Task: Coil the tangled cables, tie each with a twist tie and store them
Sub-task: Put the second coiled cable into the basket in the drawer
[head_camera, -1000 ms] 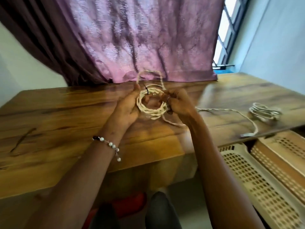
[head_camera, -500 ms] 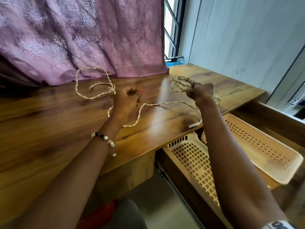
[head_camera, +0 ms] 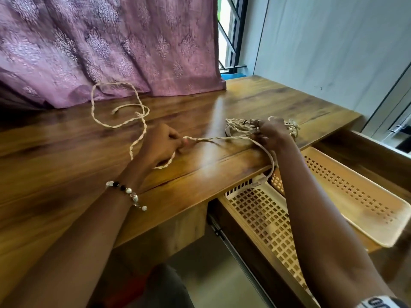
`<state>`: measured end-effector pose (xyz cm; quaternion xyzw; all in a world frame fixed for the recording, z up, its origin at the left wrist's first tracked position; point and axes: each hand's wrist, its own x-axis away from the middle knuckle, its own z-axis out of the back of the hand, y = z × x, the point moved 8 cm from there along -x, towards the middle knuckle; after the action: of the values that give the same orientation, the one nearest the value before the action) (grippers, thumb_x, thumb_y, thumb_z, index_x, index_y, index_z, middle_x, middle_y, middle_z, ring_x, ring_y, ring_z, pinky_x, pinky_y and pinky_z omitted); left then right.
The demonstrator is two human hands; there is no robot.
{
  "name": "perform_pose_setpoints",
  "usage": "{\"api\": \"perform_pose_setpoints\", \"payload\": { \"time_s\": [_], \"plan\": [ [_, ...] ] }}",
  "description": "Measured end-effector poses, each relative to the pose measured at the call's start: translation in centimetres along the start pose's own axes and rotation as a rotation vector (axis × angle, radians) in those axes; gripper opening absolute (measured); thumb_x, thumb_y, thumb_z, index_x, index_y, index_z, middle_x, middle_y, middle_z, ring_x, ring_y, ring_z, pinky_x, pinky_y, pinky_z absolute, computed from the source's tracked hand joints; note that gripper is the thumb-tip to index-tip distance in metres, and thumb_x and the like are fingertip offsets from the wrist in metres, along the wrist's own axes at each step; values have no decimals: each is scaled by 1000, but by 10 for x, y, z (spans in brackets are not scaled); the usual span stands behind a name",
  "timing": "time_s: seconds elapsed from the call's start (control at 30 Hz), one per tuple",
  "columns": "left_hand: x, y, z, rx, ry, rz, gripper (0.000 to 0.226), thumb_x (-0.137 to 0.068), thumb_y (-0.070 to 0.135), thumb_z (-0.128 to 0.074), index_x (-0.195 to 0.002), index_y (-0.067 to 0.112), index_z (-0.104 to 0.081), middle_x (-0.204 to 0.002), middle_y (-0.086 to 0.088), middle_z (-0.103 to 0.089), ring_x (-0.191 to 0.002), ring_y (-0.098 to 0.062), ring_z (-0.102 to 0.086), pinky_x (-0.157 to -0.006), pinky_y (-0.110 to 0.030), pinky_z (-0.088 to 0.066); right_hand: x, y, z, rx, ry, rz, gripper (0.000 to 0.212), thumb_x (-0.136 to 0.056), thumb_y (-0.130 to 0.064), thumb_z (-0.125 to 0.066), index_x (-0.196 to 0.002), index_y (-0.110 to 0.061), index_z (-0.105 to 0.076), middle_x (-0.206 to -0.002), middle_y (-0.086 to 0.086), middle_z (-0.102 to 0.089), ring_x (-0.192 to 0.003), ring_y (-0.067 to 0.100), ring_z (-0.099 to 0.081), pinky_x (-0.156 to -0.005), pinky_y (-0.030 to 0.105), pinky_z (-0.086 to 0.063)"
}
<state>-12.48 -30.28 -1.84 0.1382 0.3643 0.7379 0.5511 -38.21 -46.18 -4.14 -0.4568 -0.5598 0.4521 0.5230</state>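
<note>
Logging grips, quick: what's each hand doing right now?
Left hand: pinching the loose cable.
Right hand: gripping the coiled bundle.

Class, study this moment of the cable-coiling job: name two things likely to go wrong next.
1. The loose cable loops over itself on the table; pulled by the left hand, it may knot.
2. The plug end dangles off the edge above the white basket and may snag its holes while the right hand holds the coil.
</note>
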Motion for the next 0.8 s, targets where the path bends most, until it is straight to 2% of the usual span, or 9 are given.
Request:
{"api": "perform_pose_setpoints", "payload": {
  "time_s": [0.1,0.17,0.23,0.3,0.47,0.57,0.63,0.7,0.8],
  "plan": [
    [5,-4,26,-66,75,-36,16,-86,19,-66,-75,12,-75,-73,-7,-72,-73,-27,-67,-69,-35,-50,10,3,3,14,-43,19,46,-88,-1,-62,-130,0,-42,-88,15,-52,-57,14,-49,-40,22,-49],
    [10,-11,43,-129,101,-45,12,-85,20,-68,-79,13,-76,-78,-7,-73,-78,-25,-67,-74,-35,-49,19,5,5,93,-28,59,33,-87,-4,-64,-118,6,-56,-81,15,-56,-48,13,-53,-39,22,-49],
    [18,-15,57,-144,146,-50,10,-85,19,-69,-86,13,-76,-82,-7,-73,-81,-22,-66,-74,-31,-47,26,6,8,198,34,123,14,-84,-12,-70,-82,0,-63,-68,13,-57,-44,17,-56,-43,29,-51],
    [27,-21,68,-95,190,-40,12,-85,18,-69,-91,11,-76,-83,-5,-71,-79,-16,-63,-71,-25,-42,30,2,13,390,159,235,34,-78,-32,-76,-61,-9,-56,-65,17,-62,-55,29,-64,-56,42,-56],
    [42,-33,82,53,269,-37,12,-86,19,-68,-89,10,-75,-84,-8,-72,-64,-2,-56,-71,-20,-41,50,-9,12,724,341,333,54,-82,-61,-59,-68,-9,-56,-78,15,-62,-75,26,-59,-61,34,-37],
    [48,-32,86,126,300,-43,10,-85,18,-69,-87,11,-75,-80,-6,-72,-76,-7,-63,-89,-27,-47,65,-20,16,776,488,382,57,-89,-57,-52,-84,-2,-63,-91,19,-68,-86,31,-65,-68,34,-43],
    [52,-28,89,159,307,-51,10,-85,17,-69,-88,10,-75,-76,-3,-69,-65,5,-59,-83,-21,-50,75,-31,9,770,543,522,51,-93,-47,-52,-93,1,-69,-90,19,-70,-83,31,-68,-66,31,-47],
    [57,-23,92,195,317,-62,10,-86,16,-69,-89,8,-75,-75,-2,-68,-53,9,-56,-58,-7,-44,87,-47,-15,726,414,721,37,-92,-35,-55,-94,-2,-71,-87,17,-72,-79,30,-68,-67,34,-52],
    [69,-16,105,293,400,-88,8,-86,15,-68,-83,10,-72,-66,0,-65,-46,8,-53,-50,-10,-39,121,-57,-74,705,34,954,35,-87,-41,-62,-100,-9,-71,-91,9,-73,-81,23,-66,-75,36,-50]
  ]
}}
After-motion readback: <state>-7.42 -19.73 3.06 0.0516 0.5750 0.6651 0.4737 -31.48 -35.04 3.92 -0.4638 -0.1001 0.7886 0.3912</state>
